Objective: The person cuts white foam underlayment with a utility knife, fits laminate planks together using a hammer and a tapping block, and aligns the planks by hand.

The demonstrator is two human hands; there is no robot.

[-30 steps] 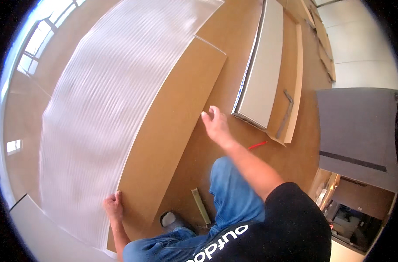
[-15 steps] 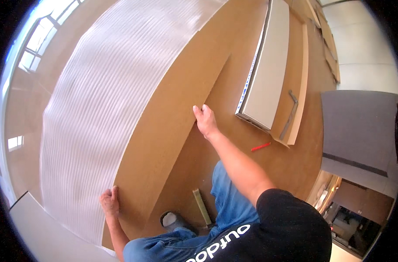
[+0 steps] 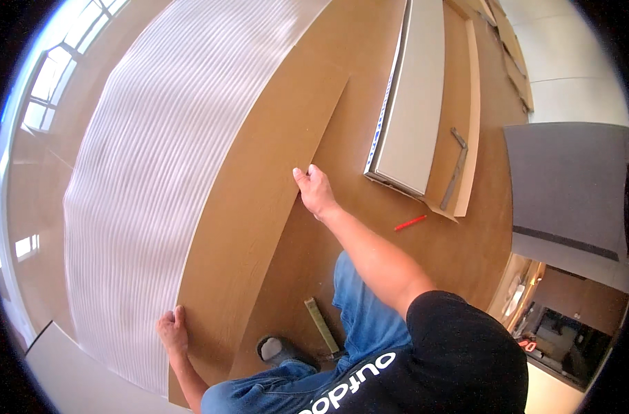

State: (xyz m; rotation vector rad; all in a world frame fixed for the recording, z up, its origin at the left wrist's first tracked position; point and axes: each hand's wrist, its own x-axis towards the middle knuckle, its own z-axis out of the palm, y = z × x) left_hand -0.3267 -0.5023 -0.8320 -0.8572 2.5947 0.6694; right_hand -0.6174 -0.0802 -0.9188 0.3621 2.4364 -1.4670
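Observation:
A long brown board point(image 3: 259, 165) stretches from my left knee to the far side, with its right edge raised above the brown surface below. My right hand point(image 3: 316, 192) is closed on that right edge, thumb on top and fingers tucked beneath. My left hand point(image 3: 172, 331) grips the left edge at the near end, its thumb up on the board and the other fingers partly hidden. White ribbed foam sheeting point(image 3: 156, 152) lies along the board's left side, close to my left hand.
Right of the board lie a long pale grey panel point(image 3: 411, 103), a red pencil-like stick point(image 3: 410, 223) and a grey jointed metal tool point(image 3: 457, 169). A tool with a greenish handle point(image 3: 321, 324) rests by my foot. A dark grey board point(image 3: 570, 186) stands far right.
Both hands keep their hold on the board. My right hand and the board's raised edge have shifted slightly left; the whole view has also shifted a little.

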